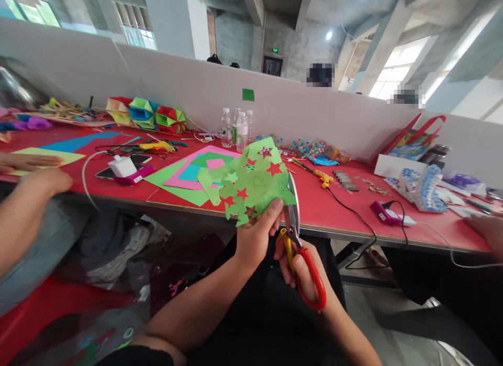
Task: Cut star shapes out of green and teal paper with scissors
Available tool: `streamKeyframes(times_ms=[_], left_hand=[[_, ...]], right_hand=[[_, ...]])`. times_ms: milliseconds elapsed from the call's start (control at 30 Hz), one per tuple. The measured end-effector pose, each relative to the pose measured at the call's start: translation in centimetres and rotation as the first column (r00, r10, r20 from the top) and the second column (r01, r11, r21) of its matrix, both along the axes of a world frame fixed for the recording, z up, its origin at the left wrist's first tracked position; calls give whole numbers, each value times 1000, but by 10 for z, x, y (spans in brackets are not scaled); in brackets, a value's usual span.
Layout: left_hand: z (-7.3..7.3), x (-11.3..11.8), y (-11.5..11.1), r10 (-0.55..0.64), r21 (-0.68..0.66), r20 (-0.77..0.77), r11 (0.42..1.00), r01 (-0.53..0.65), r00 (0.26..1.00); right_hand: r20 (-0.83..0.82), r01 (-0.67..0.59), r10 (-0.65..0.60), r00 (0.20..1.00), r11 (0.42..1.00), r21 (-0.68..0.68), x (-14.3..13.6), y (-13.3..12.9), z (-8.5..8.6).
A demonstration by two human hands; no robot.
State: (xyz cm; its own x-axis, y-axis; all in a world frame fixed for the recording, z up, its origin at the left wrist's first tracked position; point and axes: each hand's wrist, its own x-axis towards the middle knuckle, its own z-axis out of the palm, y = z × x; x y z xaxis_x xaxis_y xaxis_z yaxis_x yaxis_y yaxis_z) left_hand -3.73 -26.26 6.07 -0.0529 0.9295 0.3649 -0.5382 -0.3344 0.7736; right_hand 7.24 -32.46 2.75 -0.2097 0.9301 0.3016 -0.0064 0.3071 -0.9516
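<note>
My left hand (pixel 257 235) pinches the lower edge of a green sheet of paper (pixel 257 185). Several star-shaped holes run through the sheet, with the red tabletop showing behind, and star outlines are drawn on its right part. In my right hand (pixel 304 274) is a pair of scissors (pixel 313 282) with one red and one yellow handle loop. The blades point upward at the sheet's right edge, spread apart, with the paper's corner at them. Green, pink and blue paper sheets (pixel 184 182) lie stacked on the table just behind.
On the red table (pixel 251 211) stand plastic bottles (pixel 241 130) by a white partition (pixel 188 88). Glue guns (pixel 324 178) with cords, power strips (pixel 387 213) and folded paper shapes (pixel 145 113) lie around. Another person's hands (pixel 43 169) are at the left; a hand (pixel 487 229) shows at the right.
</note>
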Motion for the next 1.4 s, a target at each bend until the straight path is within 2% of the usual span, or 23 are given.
streamKeyframes(times_ms=[167,500,667,800,1067,1267,1400], left_hand=[[-5,4,3,72,2,3,997,-72,997],[-8,2,7,34,-15,-2,999,-34,999],[3,-9,9,34,15,29,999,-35,999],[15,-16,11,80,81,95,993,-88,992],[19,-18,4,75,130,24,988,-78,997],[22,-24,2,-67,54,-207,995,80,976],[17,-21,2,-147,-30,-176,989,144,973]], right_hand=[[-8,-3,3,1000,1000,3,-1,1,0],[15,39,-39,999,999,-29,1,1,1],[48,49,-48,998,999,-23,5,0,3],[82,66,-62,995,997,-44,5,-1,6],[130,69,-61,990,996,-64,5,-1,8],[118,48,-42,992,998,-47,6,-1,3],[96,11,-9,995,1000,-21,5,-2,0]])
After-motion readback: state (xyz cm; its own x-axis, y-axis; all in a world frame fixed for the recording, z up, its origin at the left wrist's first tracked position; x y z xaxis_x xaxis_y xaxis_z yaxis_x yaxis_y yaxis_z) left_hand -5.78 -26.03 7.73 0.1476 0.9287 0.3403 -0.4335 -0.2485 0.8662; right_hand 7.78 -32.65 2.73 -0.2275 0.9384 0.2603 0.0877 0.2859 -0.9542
